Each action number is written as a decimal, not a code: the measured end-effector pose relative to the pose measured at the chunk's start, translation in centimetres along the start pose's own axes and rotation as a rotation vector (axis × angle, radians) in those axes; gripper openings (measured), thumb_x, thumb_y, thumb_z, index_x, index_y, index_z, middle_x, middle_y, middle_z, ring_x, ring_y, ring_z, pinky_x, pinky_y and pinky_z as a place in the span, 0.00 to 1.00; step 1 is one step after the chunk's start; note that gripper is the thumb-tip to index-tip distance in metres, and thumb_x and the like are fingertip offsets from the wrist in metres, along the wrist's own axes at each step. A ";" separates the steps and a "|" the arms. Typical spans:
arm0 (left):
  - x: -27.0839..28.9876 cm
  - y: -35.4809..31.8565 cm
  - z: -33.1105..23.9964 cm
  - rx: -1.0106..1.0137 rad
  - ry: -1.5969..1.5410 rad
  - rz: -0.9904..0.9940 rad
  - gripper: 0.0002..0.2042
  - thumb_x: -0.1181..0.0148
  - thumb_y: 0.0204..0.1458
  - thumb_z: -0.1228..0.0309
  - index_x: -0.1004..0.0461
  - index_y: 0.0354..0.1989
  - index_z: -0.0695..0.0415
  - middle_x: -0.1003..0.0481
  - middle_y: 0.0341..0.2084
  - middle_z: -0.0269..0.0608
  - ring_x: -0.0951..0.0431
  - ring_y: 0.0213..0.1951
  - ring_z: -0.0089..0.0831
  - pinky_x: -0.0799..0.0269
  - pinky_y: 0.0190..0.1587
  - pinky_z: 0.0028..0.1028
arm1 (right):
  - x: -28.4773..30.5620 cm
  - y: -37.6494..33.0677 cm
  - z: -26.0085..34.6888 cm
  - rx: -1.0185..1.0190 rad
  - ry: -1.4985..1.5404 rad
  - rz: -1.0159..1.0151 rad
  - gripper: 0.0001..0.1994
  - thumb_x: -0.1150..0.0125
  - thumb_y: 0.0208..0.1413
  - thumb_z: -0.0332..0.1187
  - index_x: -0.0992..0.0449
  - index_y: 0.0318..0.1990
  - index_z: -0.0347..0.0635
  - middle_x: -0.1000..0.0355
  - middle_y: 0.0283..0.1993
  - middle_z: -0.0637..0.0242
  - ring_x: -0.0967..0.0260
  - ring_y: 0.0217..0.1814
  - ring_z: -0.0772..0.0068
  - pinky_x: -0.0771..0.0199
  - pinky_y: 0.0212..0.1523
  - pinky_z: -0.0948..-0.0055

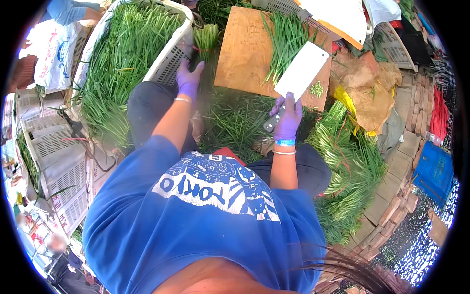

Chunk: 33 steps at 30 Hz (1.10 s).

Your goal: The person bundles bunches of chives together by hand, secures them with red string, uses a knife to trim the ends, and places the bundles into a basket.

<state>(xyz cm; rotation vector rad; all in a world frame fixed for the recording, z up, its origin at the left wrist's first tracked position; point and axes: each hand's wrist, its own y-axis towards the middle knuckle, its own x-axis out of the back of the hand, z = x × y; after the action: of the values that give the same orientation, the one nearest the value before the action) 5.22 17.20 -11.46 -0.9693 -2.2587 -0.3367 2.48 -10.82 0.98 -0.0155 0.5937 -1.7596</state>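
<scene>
My right hand [290, 117], in a purple glove, is wrapped round the dark handle of a cleaver [303, 68]. The broad, bright blade points away from me over a wooden board [242, 54]. Beside the blade a bunch of long green chives [286, 39] lies on the board, and small cut pieces [317, 88] sit near its right edge. My left hand [189, 78], also gloved in purple, is by the corner of a white plastic crate [171, 61]. Its thumb and fingers are apart and nothing shows in them; whether it touches the crate I cannot tell.
Loose chives [127, 44] fill the crate at the far left. A tied bundle [205, 36] stands beside it. More bundles [342, 166] are piled at my right, near brown paper [367, 88]. Green trimmings [235, 117] cover the ground between my knees. White crates [54, 152] stand at left.
</scene>
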 end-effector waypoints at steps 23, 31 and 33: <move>-27.6 22.4 17.1 0.296 0.531 0.162 0.21 0.66 0.53 0.65 0.47 0.55 0.58 0.30 0.43 0.51 0.28 0.43 0.42 0.34 0.44 0.39 | 3.4 -2.0 6.8 -0.169 -0.004 -0.039 0.09 0.58 0.56 0.35 0.39 0.34 0.37 0.44 0.15 0.67 0.49 0.09 0.77 0.49 0.08 0.80; -12.3 12.7 -3.2 0.106 0.463 0.217 0.49 0.36 0.30 0.50 0.55 0.59 0.60 0.36 0.48 0.55 0.32 0.47 0.46 0.35 0.48 0.35 | 2.4 -2.5 7.7 -0.132 -0.178 -0.057 0.10 0.60 0.56 0.35 0.39 0.28 0.39 0.45 0.15 0.68 0.49 0.10 0.78 0.48 0.09 0.81; -9.9 9.5 -1.7 -0.138 0.365 -0.064 0.50 0.36 0.29 0.50 0.56 0.60 0.60 0.34 0.45 0.56 0.31 0.45 0.48 0.36 0.47 0.37 | 0.7 -2.2 8.3 -0.160 -0.205 -0.158 0.11 0.59 0.56 0.36 0.39 0.26 0.40 0.43 0.16 0.68 0.48 0.10 0.77 0.47 0.10 0.81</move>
<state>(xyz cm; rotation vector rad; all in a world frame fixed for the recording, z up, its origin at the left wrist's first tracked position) 18.03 17.52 -16.81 -0.8282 -1.9545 -0.6498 2.98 -14.28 8.88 -0.3588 0.5946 -1.8308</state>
